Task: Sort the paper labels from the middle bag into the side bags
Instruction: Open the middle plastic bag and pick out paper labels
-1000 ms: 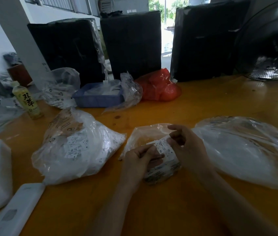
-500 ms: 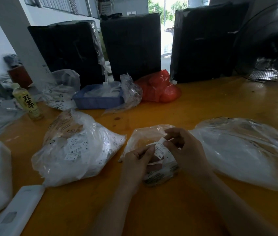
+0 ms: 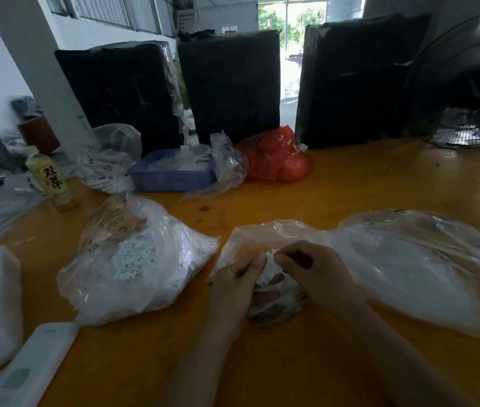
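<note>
Three clear plastic bags lie on the orange table. The small middle bag (image 3: 257, 237) holds a clump of paper labels (image 3: 276, 308). My left hand (image 3: 237, 284) and my right hand (image 3: 318, 271) meet over it, and both pinch one white paper label (image 3: 269, 264) between thumb and fingers. The left bag (image 3: 144, 259) is full of white labels with black print. The right bag (image 3: 426, 268) is large and holds a pale heap; its contents are blurred.
A blue tray (image 3: 171, 177) with plastic, a red bag (image 3: 276, 157) and another clear bag (image 3: 109, 160) sit behind. A green bottle (image 3: 52, 180) stands at the left. Three black wrapped blocks line the back, with a fan (image 3: 464, 83) at the right. White items lie at the near left.
The label between my hands has been drawn in and crumpled smaller, and my two hands have closed together over the middle bag. The bags have not moved.
</note>
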Motion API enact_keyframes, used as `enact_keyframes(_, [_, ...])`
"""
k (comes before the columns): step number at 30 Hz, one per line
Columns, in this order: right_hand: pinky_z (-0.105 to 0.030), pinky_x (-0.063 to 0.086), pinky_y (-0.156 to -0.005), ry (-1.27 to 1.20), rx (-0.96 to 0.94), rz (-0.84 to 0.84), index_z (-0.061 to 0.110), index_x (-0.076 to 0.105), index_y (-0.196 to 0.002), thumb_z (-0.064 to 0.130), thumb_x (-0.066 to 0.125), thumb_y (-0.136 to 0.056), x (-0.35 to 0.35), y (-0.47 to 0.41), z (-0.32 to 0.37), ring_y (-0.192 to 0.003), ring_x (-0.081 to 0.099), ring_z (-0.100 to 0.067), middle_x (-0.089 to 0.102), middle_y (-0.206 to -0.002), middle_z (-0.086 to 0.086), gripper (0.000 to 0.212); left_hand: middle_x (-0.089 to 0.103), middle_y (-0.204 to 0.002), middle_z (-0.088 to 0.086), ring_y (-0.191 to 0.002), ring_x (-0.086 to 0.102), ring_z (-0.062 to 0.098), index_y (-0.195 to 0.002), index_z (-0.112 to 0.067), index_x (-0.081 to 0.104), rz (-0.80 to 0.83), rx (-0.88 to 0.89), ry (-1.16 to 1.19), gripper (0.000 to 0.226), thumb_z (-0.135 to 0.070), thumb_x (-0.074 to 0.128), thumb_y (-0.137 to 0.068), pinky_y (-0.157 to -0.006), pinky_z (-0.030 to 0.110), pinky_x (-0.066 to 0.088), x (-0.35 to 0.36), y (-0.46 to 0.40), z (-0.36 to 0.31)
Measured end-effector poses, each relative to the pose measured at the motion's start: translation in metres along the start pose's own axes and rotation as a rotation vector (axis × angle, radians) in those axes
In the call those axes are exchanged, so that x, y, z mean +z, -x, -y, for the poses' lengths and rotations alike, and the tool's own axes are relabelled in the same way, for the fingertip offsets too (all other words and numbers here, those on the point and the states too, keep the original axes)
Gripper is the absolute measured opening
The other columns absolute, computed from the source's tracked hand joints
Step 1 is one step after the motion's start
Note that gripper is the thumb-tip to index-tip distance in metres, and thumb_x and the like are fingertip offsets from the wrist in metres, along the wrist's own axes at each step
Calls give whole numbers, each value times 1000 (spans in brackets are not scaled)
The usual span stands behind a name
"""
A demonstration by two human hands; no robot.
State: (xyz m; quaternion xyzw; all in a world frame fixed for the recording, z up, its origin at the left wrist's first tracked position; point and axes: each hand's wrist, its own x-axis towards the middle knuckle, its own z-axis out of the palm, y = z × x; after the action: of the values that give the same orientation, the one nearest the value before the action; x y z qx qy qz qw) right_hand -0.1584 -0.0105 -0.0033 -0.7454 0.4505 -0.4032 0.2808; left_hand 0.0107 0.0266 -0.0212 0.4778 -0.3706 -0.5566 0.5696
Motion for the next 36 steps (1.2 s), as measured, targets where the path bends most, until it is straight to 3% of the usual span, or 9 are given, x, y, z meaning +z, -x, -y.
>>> enact_keyframes(5, [-19, 58, -78, 6, -22, 50, 38, 67, -97, 33, 71, -90, 3, 1, -2, -83, 69, 3, 70, -96, 18, 9, 75, -126, 0, -101, 79, 25, -112, -29, 83, 10, 27, -37, 33, -48, 76, -87, -73, 37, 66, 1, 2, -3])
enact_keyframes(10, [-4, 47, -76, 3, 3, -110, 40, 64, -97, 30, 72, -91, -5, 0, 0, -91, 61, 13, 66, -93, 26, 14, 77, -108, -21, -98, 75, 3, -100, -52, 80, -46, 143, -153, 17, -39, 78, -90, -72, 26, 63, 4, 5, -8])
enact_keyframes(16, [-12, 51, -69, -80, 101, -149, 40, 63, -100, 34, 71, -92, -18, -1, 6, -88, 62, 9, 66, -94, 20, 13, 76, -100, -24, -89, 73, -3, -109, -50, 71, -186, 365, -408, 28, -27, 76, -95, -71, 15, 58, -3, 8, -17])
enact_keyframes(20, [-11, 47, -56, 241, 133, -201, 35, 59, -98, 31, 64, -98, -49, -5, 2, -73, 60, 5, 58, -85, 25, 6, 74, -106, -20, -84, 72, -4, -118, -43, 71, -541, 595, -567, 30, -24, 74, -95, -58, 16, 57, -36, 17, -55])
enact_keyframes(24, [-18, 42, -43, 729, 272, -202, 22, 60, -80, 17, 56, -101, -85, -7, -15, -50, 56, -4, 56, -64, 13, 22, 67, -120, -9, -89, 60, -19, -124, -17, 73, -887, 776, -798, 29, -10, 71, -97, -73, 0, 47, -94, 22, -84])
enact_keyframes(27, [-27, 42, -46, 953, 457, -61, 15, 58, -64, 4, 52, -96, -95, -5, -32, -53, 60, -15, 59, -61, 1, 33, 74, -122, 11, -99, 68, 10, -123, -6, 75, -1017, 664, -880, 26, -6, 67, -98, -81, 9, 47, -124, 19, -84])
enact_keyframes(30, [-32, 51, -57, 1032, 451, 56, 12, 70, -83, 6, 55, -95, -95, -4, -43, -72, 68, -18, 70, -82, -4, 20, 75, -119, 19, -105, 71, 36, -120, -4, 76, -946, 523, -1007, 25, -1, 67, -96, -90, 41, 53, -130, 9, -81])
enact_keyframes(32, [-34, 56, -66, 1003, 464, 91, 11, 71, -95, 9, 57, -96, -93, -5, -46, -79, 69, -18, 72, -92, -4, 14, 77, -117, 14, -105, 71, 33, -117, -8, 79, -833, 480, -1056, 24, -3, 68, -96, -92, 41, 53, -126, 4, -82])
enact_keyframes(36, [-29, 46, -52, 964, 528, 61, 14, 64, -75, 8, 57, -96, -89, -6, -48, -64, 61, -17, 64, -75, -2, 23, 72, -77, 5, -64, 58, 14, -84, -11, 75, -623, 503, -1183, 20, -1, 65, -98, -58, 22, 41, -121, -7, -80])
